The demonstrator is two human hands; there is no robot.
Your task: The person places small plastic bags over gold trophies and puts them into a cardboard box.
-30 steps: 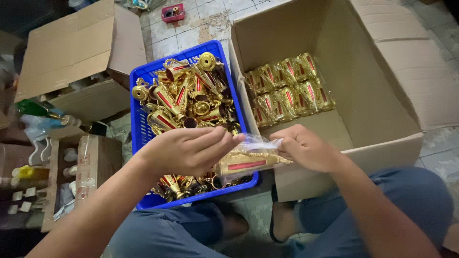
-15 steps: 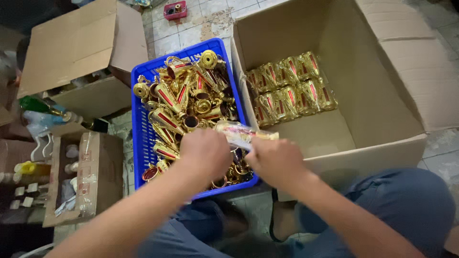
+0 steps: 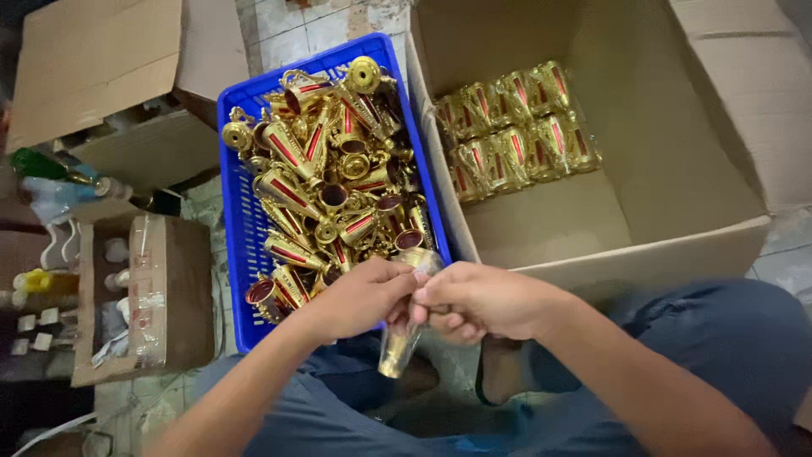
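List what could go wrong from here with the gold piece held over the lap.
1. The gold cone piece is pinched near its top by the left hand and right hand, over the lap beside the blue crate; a slip would likely send it to the floor.
2. The crate's pile is heaped and tangled, so a bump might spill pieces.

Both the left hand (image 3: 359, 296) and right hand (image 3: 478, 300) cover most of the blurred gold cup (image 3: 399, 349), the large cardboard box (image 3: 677, 152) runs off the right edge, and the crate's (image 3: 241, 211) near rim is hidden.
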